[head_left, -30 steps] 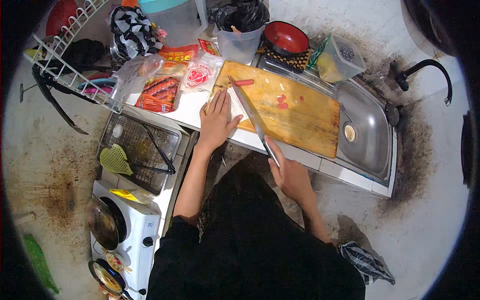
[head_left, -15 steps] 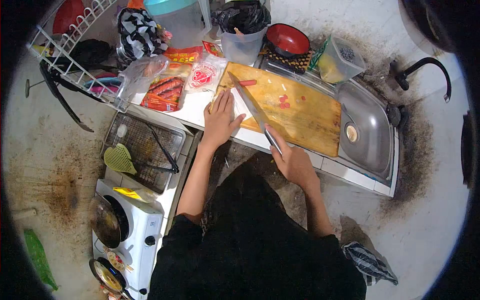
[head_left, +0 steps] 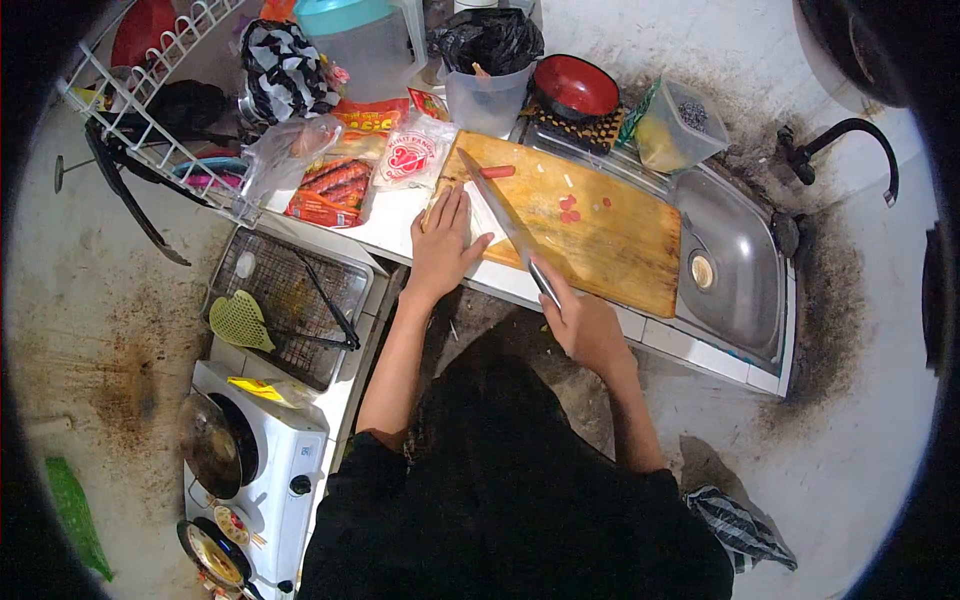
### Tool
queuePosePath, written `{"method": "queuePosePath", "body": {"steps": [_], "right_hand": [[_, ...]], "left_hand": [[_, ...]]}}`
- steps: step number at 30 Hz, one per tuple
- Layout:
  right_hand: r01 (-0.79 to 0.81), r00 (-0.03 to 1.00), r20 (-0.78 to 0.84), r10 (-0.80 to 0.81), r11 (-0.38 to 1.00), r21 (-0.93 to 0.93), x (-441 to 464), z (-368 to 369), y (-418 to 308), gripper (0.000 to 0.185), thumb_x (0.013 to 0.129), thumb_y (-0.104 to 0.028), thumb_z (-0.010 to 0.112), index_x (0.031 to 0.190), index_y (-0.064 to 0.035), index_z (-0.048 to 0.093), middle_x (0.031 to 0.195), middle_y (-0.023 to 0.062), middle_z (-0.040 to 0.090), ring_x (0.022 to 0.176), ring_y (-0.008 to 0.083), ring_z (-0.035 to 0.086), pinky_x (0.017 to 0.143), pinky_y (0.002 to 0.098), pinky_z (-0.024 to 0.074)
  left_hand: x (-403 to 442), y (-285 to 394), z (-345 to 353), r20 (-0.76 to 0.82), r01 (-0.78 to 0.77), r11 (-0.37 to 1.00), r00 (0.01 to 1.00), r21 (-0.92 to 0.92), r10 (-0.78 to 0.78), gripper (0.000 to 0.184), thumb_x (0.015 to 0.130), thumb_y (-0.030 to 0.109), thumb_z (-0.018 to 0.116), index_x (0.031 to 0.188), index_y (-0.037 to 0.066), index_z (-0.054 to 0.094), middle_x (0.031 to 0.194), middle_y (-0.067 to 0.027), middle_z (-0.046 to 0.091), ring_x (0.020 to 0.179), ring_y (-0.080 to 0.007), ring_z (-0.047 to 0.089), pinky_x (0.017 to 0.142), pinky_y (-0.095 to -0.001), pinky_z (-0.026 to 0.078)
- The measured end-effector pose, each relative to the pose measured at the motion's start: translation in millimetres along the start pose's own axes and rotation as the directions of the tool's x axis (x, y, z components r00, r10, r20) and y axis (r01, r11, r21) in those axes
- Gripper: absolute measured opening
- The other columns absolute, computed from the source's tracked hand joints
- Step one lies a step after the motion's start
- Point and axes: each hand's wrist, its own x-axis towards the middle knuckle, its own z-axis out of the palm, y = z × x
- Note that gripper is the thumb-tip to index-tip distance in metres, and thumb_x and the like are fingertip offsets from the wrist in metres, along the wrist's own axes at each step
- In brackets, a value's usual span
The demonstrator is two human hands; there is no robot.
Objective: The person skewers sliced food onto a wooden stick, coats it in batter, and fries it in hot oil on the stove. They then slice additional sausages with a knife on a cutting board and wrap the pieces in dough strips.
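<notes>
My left hand (head_left: pixel 442 247) lies flat with fingers spread on a white sheet (head_left: pixel 482 214) at the left end of the wooden cutting board (head_left: pixel 620 247). My right hand (head_left: pixel 582 328) is wrapped round the handle of a long knife (head_left: pixel 512 222). The blade slants up and left over the board, along the white sheet's right side. Near its tip lies a red sausage piece (head_left: pixel 497 172). Several small red slices (head_left: pixel 569 210) and white bits rest on the middle of the board.
Food packets (head_left: pixel 330 190) stand left of the board. Behind it are a bin with a black bag (head_left: pixel 487 95) and a red bowl (head_left: pixel 577 84). The sink (head_left: pixel 735 255) is at the right. A stove (head_left: pixel 270 450) and wire-rack tray (head_left: pixel 290 290) sit lower left.
The view has shifted slightly, so the counter and its things appear a little further right and down than a second ago. Both hands keep nearly the same places on sheet and knife.
</notes>
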Motion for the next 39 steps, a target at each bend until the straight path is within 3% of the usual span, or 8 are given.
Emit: {"method": "queuePosePath", "body": {"steps": [4,7,9,25,27,31,33,39], "right_hand": [[-0.099,0.989,0.100,0.113,0.985,-0.139,-20,-3,-6,0.055,0.089,-0.026,0.048,0.139,-0.0269,0.026,0.061,0.0193,0.060,0.056,0.0395,0.060,0.055,0.0492,0.0479],[0.008,0.999,-0.038,-0.012,0.994,-0.105,-34,3,-4,0.058,0.089,-0.027,0.047,0.140,-0.0296,0.020,0.062,0.0200,0.060,0.058,0.0406,0.061,0.057,0.0510,0.0487],[-0.190,0.961,0.186,0.203,0.978,-0.085,-44,1,-6,0.060,0.090,-0.028,0.045,0.141,-0.0321,0.014,0.062,0.0194,0.061,0.059,0.0409,0.061,0.058,0.0529,0.0490],[-0.343,0.852,0.388,0.352,0.934,-0.096,-113,-43,-5,0.058,0.091,-0.028,0.047,0.141,-0.0307,0.018,0.073,0.0214,0.062,0.068,0.0396,0.062,0.065,0.0501,0.0501],[-0.111,0.991,0.107,0.083,0.952,0.286,-122,-32,25,0.057,0.091,-0.025,0.049,0.140,-0.0261,0.022,0.087,0.0231,0.062,0.079,0.0401,0.061,0.074,0.0452,0.0496],[-0.030,0.980,-0.177,0.088,0.951,0.309,-121,-22,49,0.052,0.091,-0.022,0.050,0.138,-0.0200,0.028,0.097,0.0223,0.061,0.087,0.0406,0.059,0.075,0.0433,0.0475],[-0.396,0.879,-0.063,0.472,0.798,0.454,-115,-23,54,0.048,0.091,-0.018,0.048,0.135,-0.0060,0.034,0.083,0.0180,0.061,0.075,0.0338,0.060,0.069,0.0373,0.0452],[-0.344,0.844,-0.382,0.377,0.926,0.155,-66,-17,81,0.047,0.089,-0.015,0.050,0.134,-0.0117,0.035,0.091,0.0222,0.061,0.082,0.0388,0.059,0.070,0.0399,0.0454]], "left_hand": [[0,1,1,-0.030,-0.007,1.000,1.000,-0.001,0.007,0.069,0.085,0.044,0.050,0.135,0.000,0.033,0.145,-0.0102,0.027,0.134,-0.0222,0.025,0.104,-0.0408,0.018],[0,0,1,-0.031,-0.008,1.000,0.999,-0.004,0.008,0.069,0.085,0.044,0.051,0.135,0.001,0.033,0.145,-0.0099,0.027,0.134,-0.0222,0.025,0.104,-0.0408,0.018],[0,1,1,-0.034,-0.013,1.000,0.999,-0.023,0.012,0.069,0.086,0.045,0.050,0.134,-0.001,0.034,0.144,-0.0112,0.028,0.133,-0.0226,0.025,0.105,-0.0432,0.018],[2,0,-2,-0.018,0.003,0.993,1.000,-0.119,-0.005,0.069,0.083,0.042,0.054,0.133,-0.003,0.035,0.143,-0.0130,0.029,0.133,-0.0241,0.025,0.104,-0.0469,0.020],[2,-1,-3,-0.018,0.009,0.990,1.000,-0.141,-0.012,0.070,0.083,0.041,0.055,0.133,-0.003,0.035,0.143,-0.0130,0.029,0.133,-0.0242,0.025,0.104,-0.0467,0.019],[1,-3,-3,0.005,0.056,0.975,0.998,-0.215,-0.056,0.070,0.082,0.038,0.058,0.133,-0.003,0.034,0.144,-0.0127,0.028,0.134,-0.0242,0.024,0.103,-0.0461,0.019],[-1,-4,-2,0.017,0.079,0.969,0.997,-0.235,-0.077,0.070,0.082,0.037,0.058,0.133,-0.003,0.033,0.144,-0.0126,0.027,0.134,-0.0240,0.024,0.103,-0.0461,0.019],[-3,-1,-4,0.025,0.124,0.954,0.992,-0.273,-0.122,0.070,0.083,0.035,0.059,0.135,-0.001,0.031,0.145,-0.0122,0.025,0.134,-0.0232,0.023,0.103,-0.0467,0.018]]}}
